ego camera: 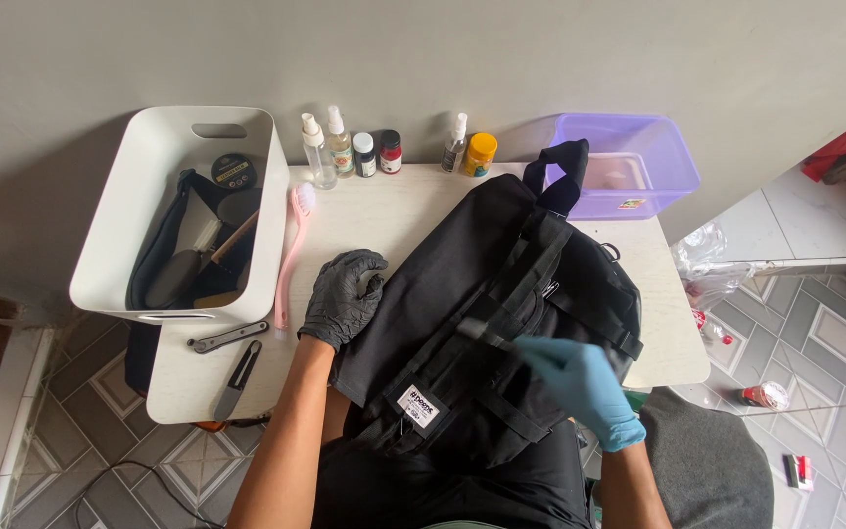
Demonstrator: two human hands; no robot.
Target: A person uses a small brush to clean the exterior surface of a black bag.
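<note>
1. While the large black fabric backpack (487,323) lies across the middle of the small white rectangular table (364,211), its lower end hangs over the near edge toward the person's lap, and its top handle reaches toward the far edge.
2. The left hand (343,297), in a black glove, is pressed onto the upper left corner of the backpack, the fingers curled and gripping a fold of the fabric.
3. The right hand (580,382), in a light blue glove, is held over the front of the backpack; its fingers are closed around the handle of a small dark brush (487,333), which rests on the straps.
4. A strip of bare tabletop is left to the left of the backpack, bounded by a pink long-handled brush (291,257).
5. A white plastic bin (115,230) holding dark tools is set over the left edge of the table.
6. Near the front left corner, a folded grey metal tool (227,336) and a black folding knife (237,378) are laid, close to the edge.
7. Along the far edge, against the wall, a row of small spray bottles and jars (364,149) is lined up.
8. A translucent purple plastic tub (653,157) is placed at the far right corner, just behind the backpack's handle.
9. To the right of the backpack, a narrow bare margin of table is seen before the right edge.
</note>
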